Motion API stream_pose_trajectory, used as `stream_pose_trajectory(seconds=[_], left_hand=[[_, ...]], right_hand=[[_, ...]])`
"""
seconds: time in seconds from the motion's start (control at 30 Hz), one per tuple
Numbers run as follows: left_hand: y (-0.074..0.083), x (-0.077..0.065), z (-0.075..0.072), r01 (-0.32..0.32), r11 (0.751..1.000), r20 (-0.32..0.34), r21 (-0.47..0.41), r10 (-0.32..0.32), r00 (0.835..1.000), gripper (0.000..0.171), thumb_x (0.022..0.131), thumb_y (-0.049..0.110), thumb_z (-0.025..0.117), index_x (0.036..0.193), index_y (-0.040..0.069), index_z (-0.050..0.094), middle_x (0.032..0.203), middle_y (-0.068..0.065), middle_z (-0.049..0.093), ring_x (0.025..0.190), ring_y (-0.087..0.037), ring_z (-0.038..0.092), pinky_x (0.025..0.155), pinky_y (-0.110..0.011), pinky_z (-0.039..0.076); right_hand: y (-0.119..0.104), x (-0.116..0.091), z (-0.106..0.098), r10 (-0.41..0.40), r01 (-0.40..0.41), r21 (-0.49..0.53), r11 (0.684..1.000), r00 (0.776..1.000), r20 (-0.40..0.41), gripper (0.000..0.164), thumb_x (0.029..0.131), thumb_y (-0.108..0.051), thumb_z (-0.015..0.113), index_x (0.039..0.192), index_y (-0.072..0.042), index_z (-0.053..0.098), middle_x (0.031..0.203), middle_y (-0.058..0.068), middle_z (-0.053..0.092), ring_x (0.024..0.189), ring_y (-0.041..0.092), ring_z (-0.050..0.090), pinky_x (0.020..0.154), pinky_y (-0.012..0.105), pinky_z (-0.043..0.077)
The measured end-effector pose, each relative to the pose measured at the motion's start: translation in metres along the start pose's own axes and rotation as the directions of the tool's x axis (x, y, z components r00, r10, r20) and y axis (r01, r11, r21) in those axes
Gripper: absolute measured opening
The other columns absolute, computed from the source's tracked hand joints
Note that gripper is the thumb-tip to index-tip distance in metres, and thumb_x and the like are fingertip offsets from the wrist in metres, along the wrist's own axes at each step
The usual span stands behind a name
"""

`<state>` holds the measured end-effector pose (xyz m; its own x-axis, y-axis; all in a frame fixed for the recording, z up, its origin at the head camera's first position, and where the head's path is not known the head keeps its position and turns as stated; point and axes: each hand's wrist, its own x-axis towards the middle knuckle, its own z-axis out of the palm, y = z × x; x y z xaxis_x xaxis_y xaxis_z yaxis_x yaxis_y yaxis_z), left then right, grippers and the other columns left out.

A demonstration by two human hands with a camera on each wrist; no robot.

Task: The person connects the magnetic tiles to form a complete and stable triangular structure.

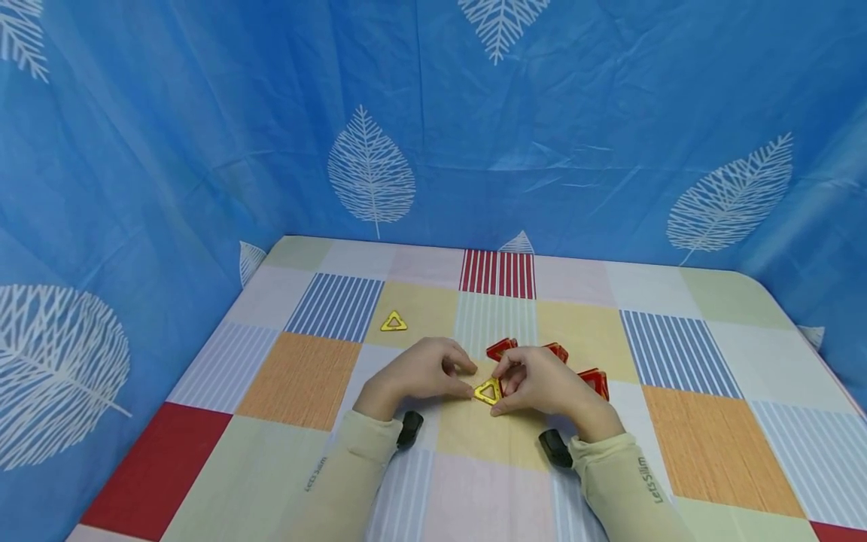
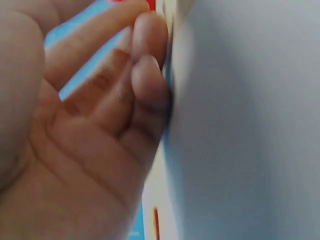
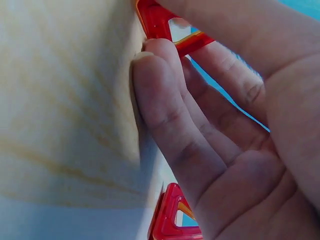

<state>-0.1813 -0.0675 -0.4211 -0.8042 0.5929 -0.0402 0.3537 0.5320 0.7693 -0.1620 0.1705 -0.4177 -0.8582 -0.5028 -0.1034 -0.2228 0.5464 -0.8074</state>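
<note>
A yellow triangle tile (image 1: 487, 391) with an open middle lies between the two hands in the head view. The left hand (image 1: 423, 369) is at its left corner, thumb tip at or very near the corner, the index finger bent and apart from it. My right hand (image 1: 542, 380) pinches a red triangle tile (image 3: 159, 22) beside the yellow one's right side; fingers hide most of it from the head. In the left wrist view the left hand's fingers (image 2: 150, 80) are bent close to the tabletop, and what they touch is hidden.
Several red triangle tiles (image 1: 594, 382) lie around the right hand, one (image 1: 501, 348) beyond its fingertips and another (image 1: 557, 351) behind it. Farther off on the left lies a second yellow triangle tile (image 1: 393, 322). A blue leaf-print curtain (image 1: 433, 165) surrounds the patchwork-covered table (image 1: 291, 380).
</note>
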Motion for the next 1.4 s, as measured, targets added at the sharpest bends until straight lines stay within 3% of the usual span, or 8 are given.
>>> stream_pose_trajectory(seconds=[0.1, 0.17, 0.27, 0.43, 0.53, 0.83, 1.2, 1.4], left_hand=[[-0.006, -0.004, -0.009, 0.085, 0.996, -0.126, -0.005, -0.085, 0.988, 0.024, 0.084, 0.014, 0.083, 0.107, 0.009, 0.079, 0.102, 0.003, 0.069, 0.083, -0.01, 0.06, 0.074, -0.03, 0.051], [-0.01, -0.007, -0.015, 0.146, 0.989, -0.228, -0.014, -0.145, 0.963, 0.022, 0.085, 0.013, 0.082, 0.106, 0.01, 0.078, 0.1, 0.001, 0.07, 0.084, -0.013, 0.061, 0.076, -0.034, 0.051], [-0.018, -0.01, -0.024, 0.229, 0.971, -0.362, -0.074, -0.24, 0.901, 0.022, 0.085, 0.014, 0.081, 0.106, 0.01, 0.077, 0.1, -0.002, 0.068, 0.089, -0.019, 0.061, 0.079, -0.038, 0.051], [-0.032, -0.016, -0.036, 0.344, 0.922, -0.5, -0.178, -0.386, 0.776, 0.035, 0.083, 0.017, 0.081, 0.116, 0.007, 0.073, 0.114, -0.01, 0.064, 0.105, -0.029, 0.059, 0.088, -0.046, 0.048], [-0.037, -0.018, -0.041, 0.4, 0.898, -0.515, -0.184, -0.435, 0.739, 0.044, 0.085, 0.018, 0.08, 0.125, 0.005, 0.069, 0.124, -0.016, 0.059, 0.114, -0.033, 0.056, 0.093, -0.048, 0.047], [-0.037, -0.021, -0.042, 0.481, 0.871, -0.479, -0.101, -0.466, 0.744, 0.051, 0.096, 0.019, 0.069, 0.141, -0.002, 0.056, 0.14, -0.023, 0.049, 0.127, -0.04, 0.049, 0.103, -0.052, 0.041], [-0.031, -0.021, -0.036, 0.512, 0.858, -0.511, -0.041, -0.458, 0.728, 0.035, 0.09, 0.014, 0.078, 0.122, 0.001, 0.071, 0.132, -0.021, 0.055, 0.125, -0.039, 0.052, 0.101, -0.05, 0.043], [-0.024, -0.017, -0.036, 0.478, 0.873, -0.44, -0.1, -0.47, 0.766, 0.034, 0.093, 0.018, 0.075, 0.122, 0.002, 0.069, 0.124, -0.015, 0.063, 0.118, -0.033, 0.057, 0.097, -0.048, 0.046]], right_hand=[[0.0, 0.0, 0.0, 0.007, -0.007, 0.0, 1.0, 1.0, 0.004, 0.04, 0.066, -0.014, 0.096, 0.093, -0.005, 0.068, 0.076, 0.002, 0.066, 0.066, 0.018, 0.064, 0.06, 0.028, 0.054], [0.0, 0.0, 0.0, 0.008, -0.008, 0.0, 1.0, 1.0, 0.004, 0.04, 0.066, -0.013, 0.096, 0.093, -0.005, 0.068, 0.076, 0.001, 0.066, 0.066, 0.018, 0.064, 0.06, 0.029, 0.054], [0.0, -0.001, -0.001, 0.01, -0.01, 0.006, 1.0, 1.0, 0.0, 0.04, 0.066, -0.013, 0.096, 0.093, -0.005, 0.068, 0.077, 0.002, 0.066, 0.067, 0.019, 0.064, 0.06, 0.029, 0.054], [0.0, -0.002, -0.001, 0.011, -0.011, 0.019, 1.0, 1.0, -0.001, 0.039, 0.066, -0.013, 0.096, 0.094, -0.005, 0.068, 0.078, 0.002, 0.066, 0.067, 0.019, 0.064, 0.06, 0.029, 0.054], [0.0, -0.002, -0.001, -0.002, 0.002, 0.01, 1.0, 1.0, -0.002, 0.039, 0.067, -0.013, 0.095, 0.095, -0.005, 0.069, 0.079, 0.002, 0.066, 0.066, 0.019, 0.064, 0.06, 0.029, 0.054], [-0.004, 0.0, 0.003, -0.027, 0.027, -0.008, 1.0, 1.0, 0.006, 0.039, 0.069, -0.013, 0.094, 0.099, -0.005, 0.071, 0.081, 0.0, 0.068, 0.065, 0.017, 0.064, 0.062, 0.029, 0.054], [-0.006, 0.002, 0.009, -0.041, 0.041, -0.019, 0.999, 0.999, 0.014, 0.039, 0.068, -0.014, 0.094, 0.098, -0.006, 0.07, 0.079, -0.002, 0.069, 0.063, 0.015, 0.064, 0.061, 0.029, 0.054], [-0.005, 0.003, 0.008, -0.029, 0.029, -0.018, 0.999, 1.0, 0.01, 0.04, 0.068, -0.015, 0.095, 0.098, -0.007, 0.07, 0.079, -0.002, 0.069, 0.063, 0.015, 0.064, 0.061, 0.029, 0.054]])
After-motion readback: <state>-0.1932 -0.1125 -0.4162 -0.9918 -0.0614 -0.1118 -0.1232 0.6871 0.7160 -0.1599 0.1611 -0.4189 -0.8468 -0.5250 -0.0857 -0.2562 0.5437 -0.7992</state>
